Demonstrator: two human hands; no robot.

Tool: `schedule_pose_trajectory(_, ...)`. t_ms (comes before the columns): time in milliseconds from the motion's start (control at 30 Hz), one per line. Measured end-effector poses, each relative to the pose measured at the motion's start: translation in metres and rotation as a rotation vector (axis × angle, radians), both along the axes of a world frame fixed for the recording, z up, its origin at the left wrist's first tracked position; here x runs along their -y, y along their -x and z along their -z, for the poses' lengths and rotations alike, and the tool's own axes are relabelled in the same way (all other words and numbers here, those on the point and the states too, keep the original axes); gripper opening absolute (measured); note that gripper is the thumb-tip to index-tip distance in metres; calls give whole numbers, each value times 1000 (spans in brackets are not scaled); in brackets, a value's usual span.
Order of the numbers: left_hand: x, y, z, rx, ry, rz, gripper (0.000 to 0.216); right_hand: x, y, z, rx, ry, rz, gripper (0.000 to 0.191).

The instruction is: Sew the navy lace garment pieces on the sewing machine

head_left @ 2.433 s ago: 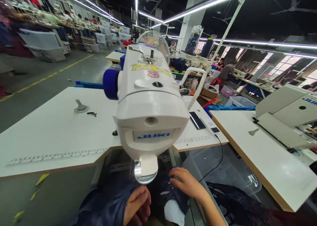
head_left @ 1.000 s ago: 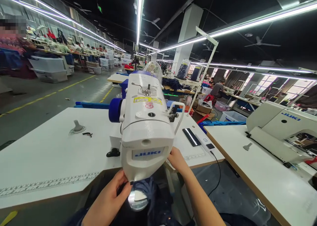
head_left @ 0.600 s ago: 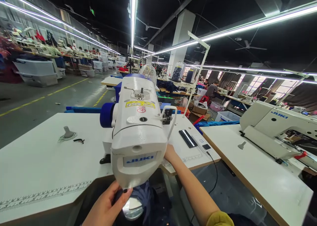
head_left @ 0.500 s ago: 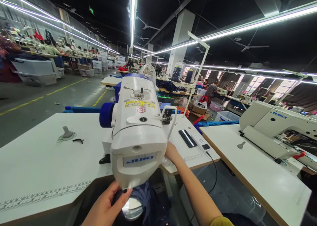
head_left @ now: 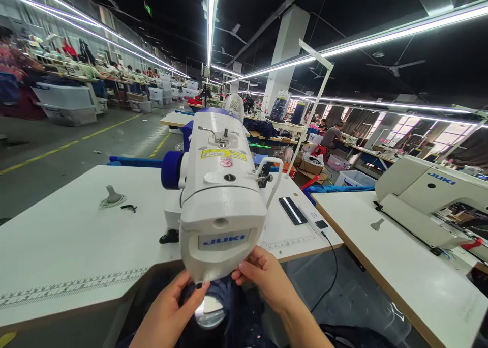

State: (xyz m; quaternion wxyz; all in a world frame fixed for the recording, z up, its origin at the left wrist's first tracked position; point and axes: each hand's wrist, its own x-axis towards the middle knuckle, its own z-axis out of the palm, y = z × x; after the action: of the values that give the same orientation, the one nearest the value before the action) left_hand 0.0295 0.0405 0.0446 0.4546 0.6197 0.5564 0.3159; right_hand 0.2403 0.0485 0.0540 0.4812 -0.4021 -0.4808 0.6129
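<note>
A white JUKI sewing machine (head_left: 221, 210) with a blue handwheel stands in front of me, its head end facing me. Dark navy fabric (head_left: 229, 307) hangs beneath the head, around a shiny round metal part (head_left: 209, 311). At the left of the fabric, my left hand (head_left: 171, 307) is closed on its edge, thumb on the near side and fingertips partly hidden. My right hand (head_left: 265, 277) pinches the fabric at the head's lower right, with several fingers curled behind the machine. The needle area is hidden by the head.
The white table (head_left: 68, 226) carries a printed ruler, a grey suction-cup-like piece (head_left: 112, 195) and a small black item (head_left: 128, 207). At right lie a black phone (head_left: 293, 210) and a cabled device (head_left: 321, 225). A second JUKI machine (head_left: 430, 200) stands on the neighbouring table.
My right hand has come back from behind the machine's right side to the fabric below the head. My left hand stays at the fabric. The view has shifted slightly.
</note>
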Motion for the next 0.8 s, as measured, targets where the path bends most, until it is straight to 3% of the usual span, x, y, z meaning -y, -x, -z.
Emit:
schedule_pose_trajectory(200, 0, 0, 3, 5, -25, -7, 47, 5, 9, 7, 125, -37, 54, 39)
schedule_pose_trajectory(267, 0, 0, 2, 15, -41, -10, 46, 7, 10, 9, 287, -196, 101, 30)
schedule_pose_trajectory(400, 2, -2, -3, -39, -65, -41, 42, 14, 11, 12, 744, -776, 245, 10)
schedule_pose_trajectory(533, 5, -5, -9, -112, -62, -73, 37, 18, 13, 15, 993, -1232, 301, 17)
schedule_pose_trajectory(633, 7, -6, -12, -131, -54, -98, 37, 15, 15, 15, 1004, -1364, 334, 17)
schedule_pose_trajectory(800, 6, -8, -13, -155, -59, -91, 34, 10, 20, 10, 1045, -1434, 353, 13)
